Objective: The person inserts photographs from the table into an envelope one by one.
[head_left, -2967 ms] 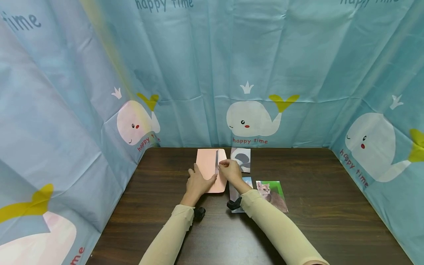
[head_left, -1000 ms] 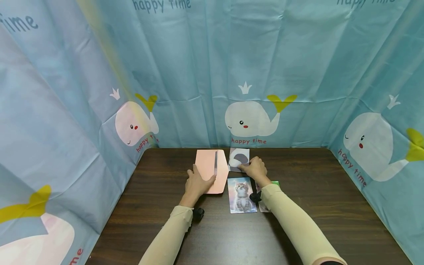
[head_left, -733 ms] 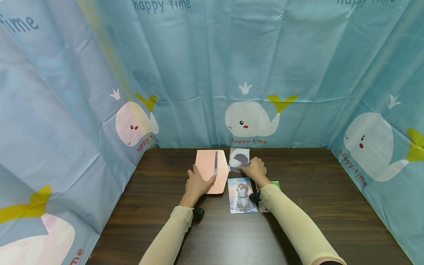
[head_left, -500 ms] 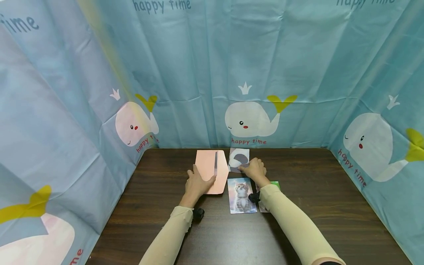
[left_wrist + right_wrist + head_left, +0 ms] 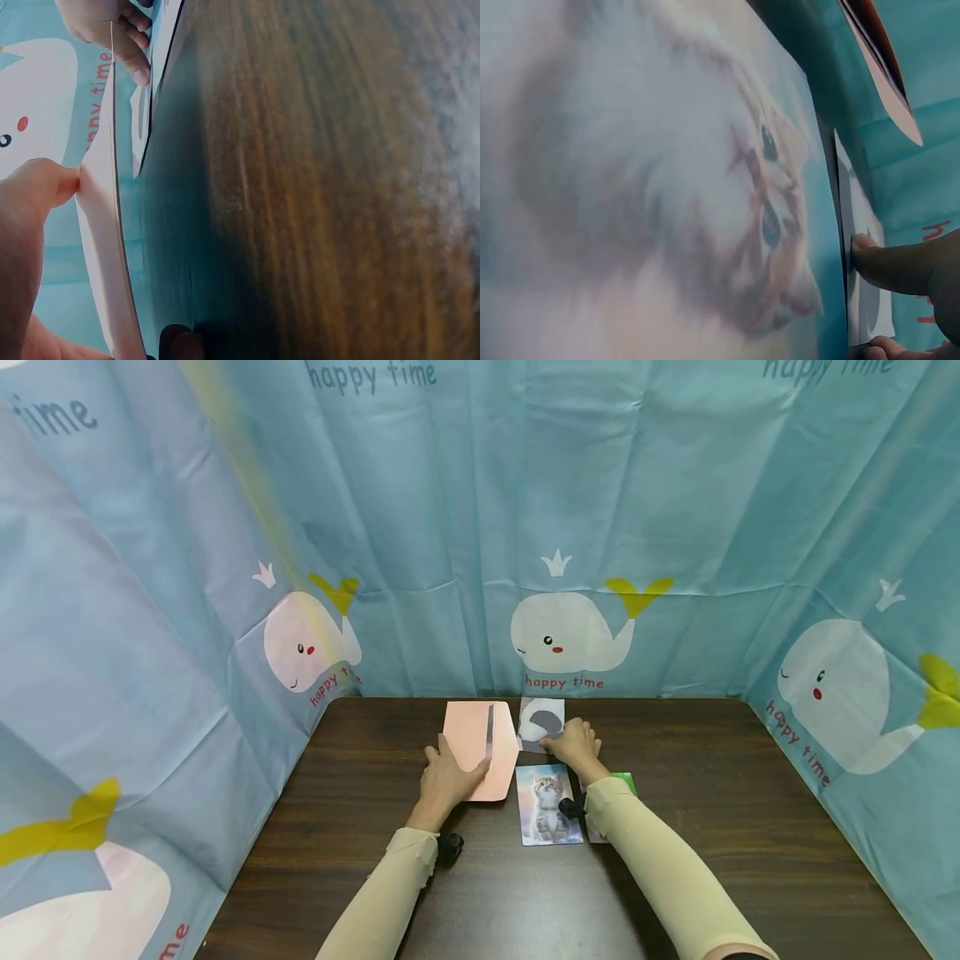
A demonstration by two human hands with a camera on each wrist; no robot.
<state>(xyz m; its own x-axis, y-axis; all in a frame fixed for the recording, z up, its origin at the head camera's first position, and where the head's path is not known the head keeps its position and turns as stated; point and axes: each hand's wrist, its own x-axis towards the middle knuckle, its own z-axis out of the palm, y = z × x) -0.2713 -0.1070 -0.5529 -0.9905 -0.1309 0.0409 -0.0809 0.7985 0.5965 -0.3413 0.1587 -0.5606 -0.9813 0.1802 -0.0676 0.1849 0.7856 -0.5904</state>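
My left hand (image 5: 447,783) holds a pink paper envelope (image 5: 465,727), its thumb on the face and fingertips at the side and underneath. The envelope's flap points right, and a dark strip shows at its opening. In the left wrist view the envelope (image 5: 101,247) is seen edge-on, tilted off the table. My right hand (image 5: 577,747) grips the lower right corner of a grey-and-white picture card (image 5: 540,718), thumb on top. A kitten picture card (image 5: 542,802) lies just below, filling much of the right wrist view. Another card with a green edge (image 5: 624,781) is mostly hidden under the right forearm.
The dark wooden table (image 5: 720,827) reaches a light blue curtain (image 5: 450,527) printed with white whales, which surrounds its back and sides. The far card lies close to the table's back edge. Black wrist cameras (image 5: 450,847) sit at both wrists.
Three seconds ago the right hand was at the envelope's flap side; it has moved right to the grey-and-white card. The left hand stays on the envelope. Over the last second, almost nothing moved.
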